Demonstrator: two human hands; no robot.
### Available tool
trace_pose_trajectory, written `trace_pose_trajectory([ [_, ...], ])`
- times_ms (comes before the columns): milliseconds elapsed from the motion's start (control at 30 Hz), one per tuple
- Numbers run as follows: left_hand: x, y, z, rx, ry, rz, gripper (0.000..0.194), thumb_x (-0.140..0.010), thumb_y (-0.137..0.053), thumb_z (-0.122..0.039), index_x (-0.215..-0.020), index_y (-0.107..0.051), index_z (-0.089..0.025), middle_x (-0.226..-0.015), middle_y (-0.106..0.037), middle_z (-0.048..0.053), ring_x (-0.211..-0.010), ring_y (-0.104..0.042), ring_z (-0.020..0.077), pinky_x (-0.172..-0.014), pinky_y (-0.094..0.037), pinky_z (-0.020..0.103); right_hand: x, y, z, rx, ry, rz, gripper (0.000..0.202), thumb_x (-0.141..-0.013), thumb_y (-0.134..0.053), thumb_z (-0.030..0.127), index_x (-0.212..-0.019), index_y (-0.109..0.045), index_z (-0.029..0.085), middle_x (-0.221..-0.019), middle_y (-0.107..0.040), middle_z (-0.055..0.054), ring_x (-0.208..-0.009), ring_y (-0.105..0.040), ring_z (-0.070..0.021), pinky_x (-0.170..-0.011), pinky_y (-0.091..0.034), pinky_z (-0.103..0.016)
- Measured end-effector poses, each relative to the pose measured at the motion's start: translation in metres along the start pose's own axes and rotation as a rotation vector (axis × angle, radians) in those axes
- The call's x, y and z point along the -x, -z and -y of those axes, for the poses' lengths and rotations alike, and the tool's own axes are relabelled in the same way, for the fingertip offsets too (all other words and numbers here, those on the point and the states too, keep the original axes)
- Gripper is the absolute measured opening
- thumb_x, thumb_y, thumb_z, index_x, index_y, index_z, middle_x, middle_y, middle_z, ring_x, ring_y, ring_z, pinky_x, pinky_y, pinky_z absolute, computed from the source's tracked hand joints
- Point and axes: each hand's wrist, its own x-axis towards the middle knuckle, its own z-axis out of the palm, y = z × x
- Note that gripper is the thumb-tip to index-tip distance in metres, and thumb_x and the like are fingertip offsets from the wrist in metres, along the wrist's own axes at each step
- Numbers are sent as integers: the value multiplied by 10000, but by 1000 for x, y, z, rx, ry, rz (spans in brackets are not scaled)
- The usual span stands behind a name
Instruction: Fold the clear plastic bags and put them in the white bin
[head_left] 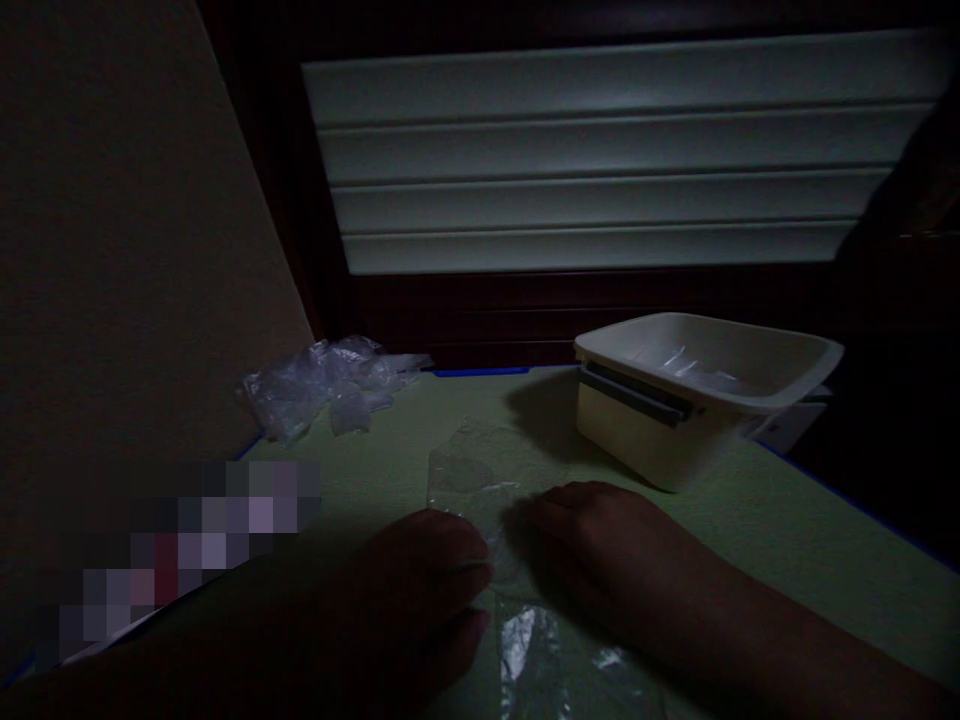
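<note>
A clear plastic bag lies flat on the green tabletop, with more shiny clear film nearer to me. My left hand rests at the bag's left side, fingers curled, thumb apart from the fingertips, and nothing visible between them. My right hand lies palm down at the bag's right side. Its fingertips are lost in shadow, so whether they pinch the film cannot be made out.
A cream bin with a grey handle stands at the back right, with clear plastic inside. Crumpled clear bags are heaped at the back left. A wall and a dark-framed slatted panel border the green table.
</note>
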Motion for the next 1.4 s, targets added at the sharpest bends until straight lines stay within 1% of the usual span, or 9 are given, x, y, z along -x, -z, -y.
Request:
trace_pose_trajectory([
  [200, 0, 2, 0, -22, -6, -40, 155, -855, -379, -112, -928, -502, -170, -845, -598, 49, -769, -550, 170, -724, -475, 287, -1, -4, -1, -70, 102, -40, 203, -834, -439, 115, -904, -626, 154, -851, -652, -79, -796, -606, -166, -729, -423, -250],
  [400, 2, -2, 2, -24, 13, 11, 146, -853, -381, -137, -867, -525, -160, -846, -595, 56, -764, -541, 181, -745, -470, 317, -2, -14, -3, -65, 120, -124, 231, -857, -403, 113, -911, -625, 146, -951, -643, -110, -926, -595, -200, -830, -432, -292],
  [533, 3, -4, 3, -14, -2, 6, 137, -861, -391, -137, -846, -525, -159, -838, -586, 57, -781, -529, 178, -757, -471, 308, -1, -11, -1, -161, 147, -144, 203, -837, -428, 113, -922, -607, 155, -902, -623, -82, -928, -573, -192, -869, -415, -304],
  [700, 3, -4, 3, -10, 20, 24, 166, -863, -379, -139, -877, -545, -149, -854, -584, 62, -775, -527, 181, -747, -471, 319, 3, 0, 5, -278, 153, -67, 225, -716, -517, 61, -910, -585, 153, -882, -576, -56, -821, -538, -175, -765, -439, -295],
  [800, 2, -3, 2, -19, 19, 32, 198, -876, -356, -135, -847, -552, -145, -820, -578, 60, -741, -522, 177, -711, -467, 308, 8, 4, 7, -340, 139, -13, 114, -732, -572, 127, -843, -569, 155, -864, -571, -43, -793, -531, -165, -727, -438, -279],
  [967, 1, -4, 5, -1, -5, 60, 190, -870, -369, -152, -828, -554, -158, -791, -572, 50, -716, -516, 173, -682, -452, 296, 9, 1, 6, -430, 191, 75, 143, -725, -658, 212, -835, -578, 167, -897, -609, -28, -832, -559, -149, -739, -425, -240],
  [1067, 1, -6, 6, -8, -8, 49, 192, -881, -362, -159, -813, -541, -154, -795, -567, 52, -722, -517, 173, -687, -445, 298, 7, -1, 4, -432, 219, 98, 44, -752, -610, 154, -780, -577, 163, -870, -616, -28, -818, -563, -140, -718, -421, -221],
  [1167, 2, -6, 5, -8, 26, 78, 150, -868, -390, -152, -826, -534, -152, -819, -569, 51, -750, -521, 177, -707, -442, 307, 4, -2, 5, -434, 248, 81, 91, -768, -537, 76, -756, -572, 159, -824, -612, -19, -782, -559, -121, -708, -413, -205],
  [1400, 3, -7, 6, 16, 26, 49, 122, -844, -431, -132, -889, -541, -162, -856, -589, 43, -764, -516, 173, -708, -436, 307, 3, -3, 7, -492, 205, 15, 124, -844, -449, 113, -796, -550, 166, -799, -590, -12, -707, -544, -103, -639, -413, -188],
])
